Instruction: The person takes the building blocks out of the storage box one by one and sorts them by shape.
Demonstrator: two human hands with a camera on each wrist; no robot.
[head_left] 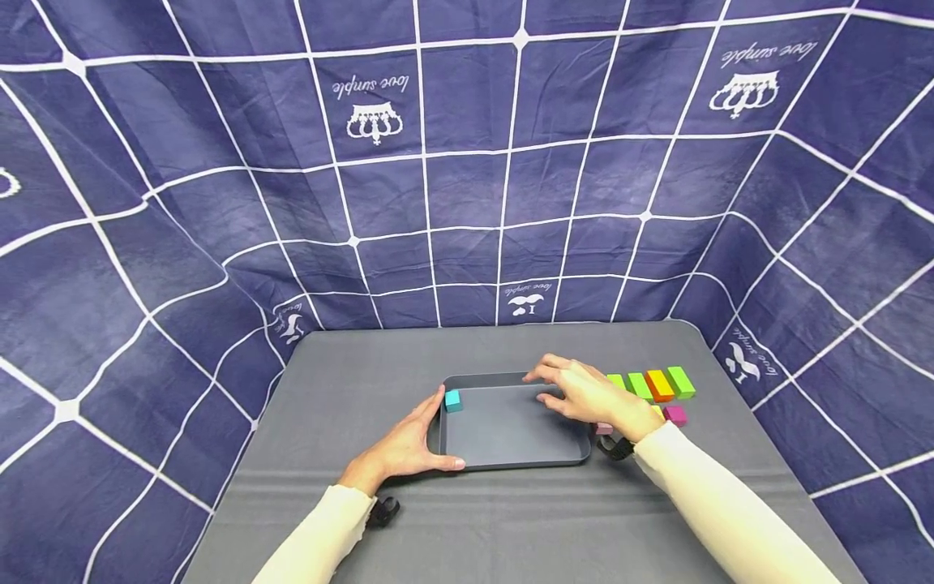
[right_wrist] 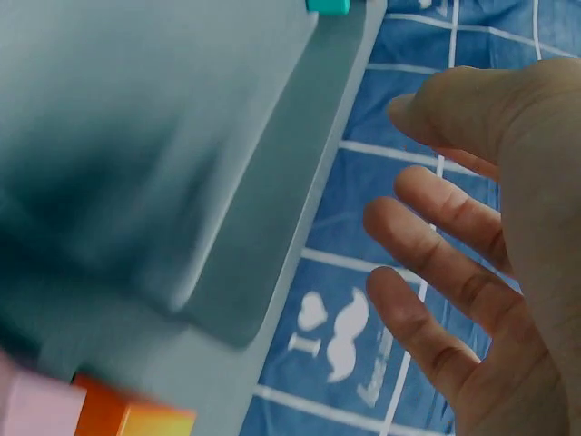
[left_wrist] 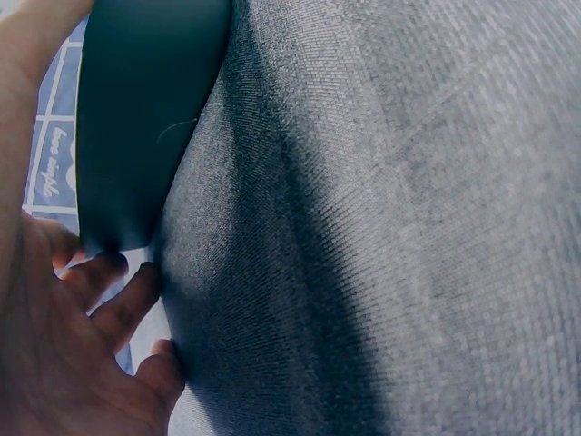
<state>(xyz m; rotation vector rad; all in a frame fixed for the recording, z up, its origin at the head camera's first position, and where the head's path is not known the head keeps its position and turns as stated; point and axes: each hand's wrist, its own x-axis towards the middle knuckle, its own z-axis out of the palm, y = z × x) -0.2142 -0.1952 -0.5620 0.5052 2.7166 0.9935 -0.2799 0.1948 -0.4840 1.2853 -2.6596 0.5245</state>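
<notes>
A dark grey rectangular tray (head_left: pixel 511 465) lies on the table, with one small teal block (head_left: pixel 453 401) inside its far left corner. My left hand (head_left: pixel 409 442) grips the tray's left end, thumb along the front wall and fingers at the left side. The left wrist view shows those fingertips (left_wrist: pixel 109 265) against the tray's dark outer wall (left_wrist: pixel 150 127). Above the tray's right part hovers my right hand (head_left: pixel 584 393), its fingers spread and loosely bent with nothing held. In the right wrist view, the right hand (right_wrist: pixel 490 263) is apart from the tray wall.
Right of the tray stand several coloured blocks: a green block (head_left: pixel 682 382), an orange block (head_left: pixel 660 386), another green block (head_left: pixel 639 386), a magenta block (head_left: pixel 675 416) and a pink block (head_left: pixel 604 428). The right forearm partly hides this group. A blue gridded cloth (head_left: pixel 467 195) encloses the grey table (head_left: pixel 511 519).
</notes>
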